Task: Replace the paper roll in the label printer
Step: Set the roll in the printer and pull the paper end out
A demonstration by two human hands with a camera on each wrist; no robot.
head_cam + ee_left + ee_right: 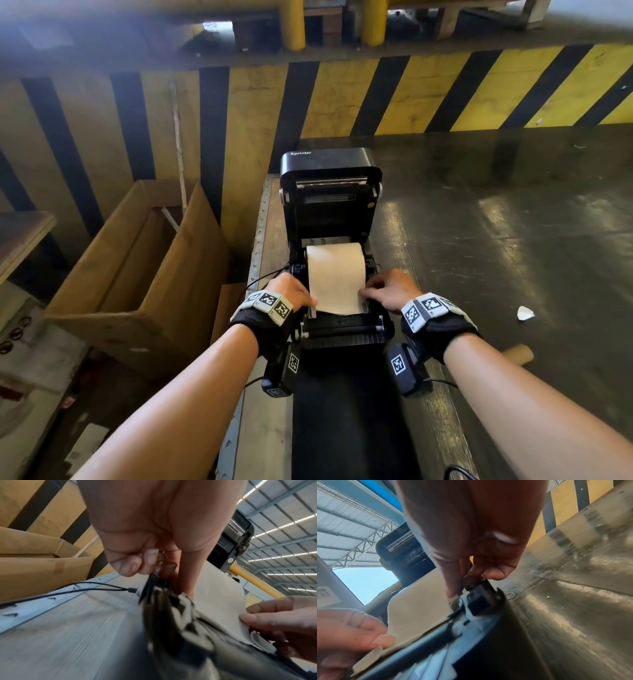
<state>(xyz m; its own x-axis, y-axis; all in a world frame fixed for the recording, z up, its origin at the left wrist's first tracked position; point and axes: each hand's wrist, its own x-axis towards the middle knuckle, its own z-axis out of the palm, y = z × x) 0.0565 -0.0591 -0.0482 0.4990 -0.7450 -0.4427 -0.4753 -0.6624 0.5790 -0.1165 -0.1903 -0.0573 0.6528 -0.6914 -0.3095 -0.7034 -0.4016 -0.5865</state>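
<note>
A black label printer stands in the middle of the bench with its lid tipped up. A pale paper roll sits in its bay, and the paper strip is drawn forward over the front. My left hand pinches the white left paper guide at the strip's left edge, thumb down and fingers curled outside it. My right hand does the same at the right paper guide, with its thumb on the paper's edge.
An open cardboard box stands left of the bench. A black cable runs to the printer's left side. On the dark surface to the right lie a brown cardboard core and a paper scrap. A yellow-black striped wall rises behind.
</note>
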